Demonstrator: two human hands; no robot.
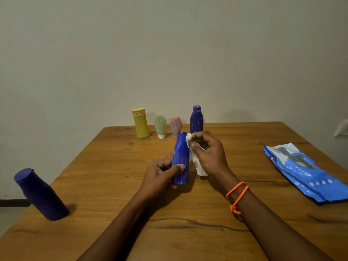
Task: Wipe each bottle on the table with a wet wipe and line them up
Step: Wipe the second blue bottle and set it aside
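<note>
Bright blue plastic bottle (180, 159) upright at the middle of the wooden tabletop (188, 232), long axis vertical, base down. Left hand (162, 176) grips its lower body from the left, thumb across the near face. Right hand (207, 153) is just right of the bottle, pinching a crumpled white wet wipe (195, 161) against the shoulder and cap; the rest of the wipe hangs down the bottle's right side. So the bottle sits between both hands, touching each, with the wipe at its top end; judged, wiping has the body below left to cover.

Far row, left to right: yellow flip-cap bottle (140, 123), pale green squeeze tube (160, 126) cap-down, pink squeeze tube (175, 124), dark blue bottle (196, 118), all upright, lined up near the far edge. Likely slot for the held bottle is in that row.

Dark purple bottle (40, 194) stands alone near-left, well apart, nearer the left hand, apparently not yet wiped. Blue wet-wipe pack (305, 172) lies flat on the right.
</note>
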